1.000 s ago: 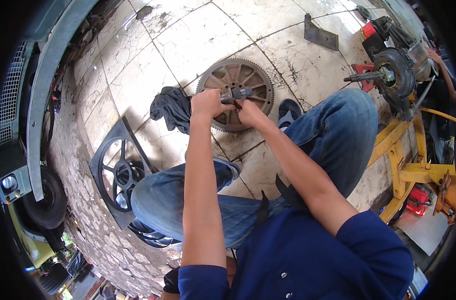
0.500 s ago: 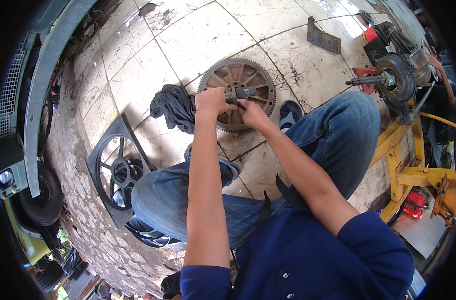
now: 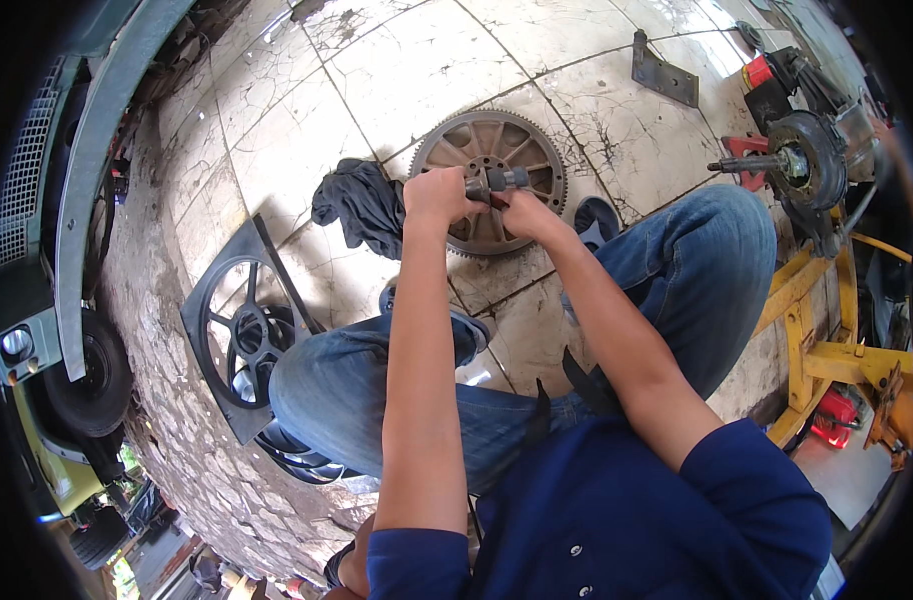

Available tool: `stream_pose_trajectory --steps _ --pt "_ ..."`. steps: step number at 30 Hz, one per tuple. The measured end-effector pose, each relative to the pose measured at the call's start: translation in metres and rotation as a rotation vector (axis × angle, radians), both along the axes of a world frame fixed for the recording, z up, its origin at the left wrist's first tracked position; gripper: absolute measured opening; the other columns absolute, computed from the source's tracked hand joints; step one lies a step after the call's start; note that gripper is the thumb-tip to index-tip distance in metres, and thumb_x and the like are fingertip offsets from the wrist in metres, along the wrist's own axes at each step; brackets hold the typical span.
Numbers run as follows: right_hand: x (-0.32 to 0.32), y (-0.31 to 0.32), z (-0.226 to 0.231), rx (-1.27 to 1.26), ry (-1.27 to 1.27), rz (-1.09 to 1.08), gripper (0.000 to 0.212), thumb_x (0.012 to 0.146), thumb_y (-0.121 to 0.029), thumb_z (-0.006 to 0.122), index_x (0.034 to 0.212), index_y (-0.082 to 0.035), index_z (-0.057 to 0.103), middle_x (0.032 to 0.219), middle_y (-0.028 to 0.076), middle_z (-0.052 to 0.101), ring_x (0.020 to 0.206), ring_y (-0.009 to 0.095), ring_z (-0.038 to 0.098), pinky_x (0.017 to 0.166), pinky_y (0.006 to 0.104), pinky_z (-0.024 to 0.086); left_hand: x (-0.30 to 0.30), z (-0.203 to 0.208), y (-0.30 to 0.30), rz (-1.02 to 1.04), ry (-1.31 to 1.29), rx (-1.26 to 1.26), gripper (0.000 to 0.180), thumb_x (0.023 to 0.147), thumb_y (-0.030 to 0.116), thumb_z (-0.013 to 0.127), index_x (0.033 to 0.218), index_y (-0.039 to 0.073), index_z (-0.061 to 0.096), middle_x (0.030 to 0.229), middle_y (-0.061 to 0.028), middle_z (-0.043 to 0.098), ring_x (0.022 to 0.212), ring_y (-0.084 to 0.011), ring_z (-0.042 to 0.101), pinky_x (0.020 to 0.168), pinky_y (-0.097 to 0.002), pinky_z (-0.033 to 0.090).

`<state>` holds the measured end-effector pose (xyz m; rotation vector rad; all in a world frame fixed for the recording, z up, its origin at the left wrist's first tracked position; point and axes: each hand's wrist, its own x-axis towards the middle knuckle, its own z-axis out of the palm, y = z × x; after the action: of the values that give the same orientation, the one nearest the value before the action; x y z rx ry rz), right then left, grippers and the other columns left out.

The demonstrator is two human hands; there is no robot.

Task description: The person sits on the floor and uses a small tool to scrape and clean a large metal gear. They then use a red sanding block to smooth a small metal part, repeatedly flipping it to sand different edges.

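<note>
My left hand [image 3: 440, 197] is closed round a short dark cylindrical metal part [image 3: 497, 181], whose thick rounded end points right. From the near side, my right hand [image 3: 529, 215] grips the same part, its fingers partly hidden beneath. Both hands hold the part above a large toothed flywheel [image 3: 455, 150], brown and spoked with a ring of teeth round its rim, lying flat on the tiles. A crumpled black cloth [image 3: 360, 207] lies left of the flywheel, next to my left hand.
A black fan shroud [image 3: 209, 370] lies left of my knee. At right are an axle hub [image 3: 815, 165], a red stand [image 3: 745, 150] and a yellow frame [image 3: 842, 360]. An L-shaped bracket [image 3: 667, 78] lies farther off. A vehicle's bumper [image 3: 77, 220] lines the left side.
The whole view has shifted slightly, carrying the floor things to the right. My right hand has turned a little around the metal part; both hands still hold it above the flywheel.
</note>
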<state>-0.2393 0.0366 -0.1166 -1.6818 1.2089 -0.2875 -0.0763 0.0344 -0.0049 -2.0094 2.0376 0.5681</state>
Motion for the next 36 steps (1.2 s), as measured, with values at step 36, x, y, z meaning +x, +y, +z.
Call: stream_pose_trajectory --steps 36 --pt "0.016 0.011 -0.003 0.004 -0.332 -0.258 0.042 0.084 0.004 0.044 0.121 -0.005 0.061 0.113 0.017 0.066 0.108 0.027 0.061 0.094 0.0336 0.044 0.003 0.000 -0.006 0.023 0.010 0.017 0.062 0.064 0.058 0.078 0.112 0.019 0.067 0.101 -0.0075 0.071 0.095 -0.0244 0.068 0.078 -0.0387 0.055"
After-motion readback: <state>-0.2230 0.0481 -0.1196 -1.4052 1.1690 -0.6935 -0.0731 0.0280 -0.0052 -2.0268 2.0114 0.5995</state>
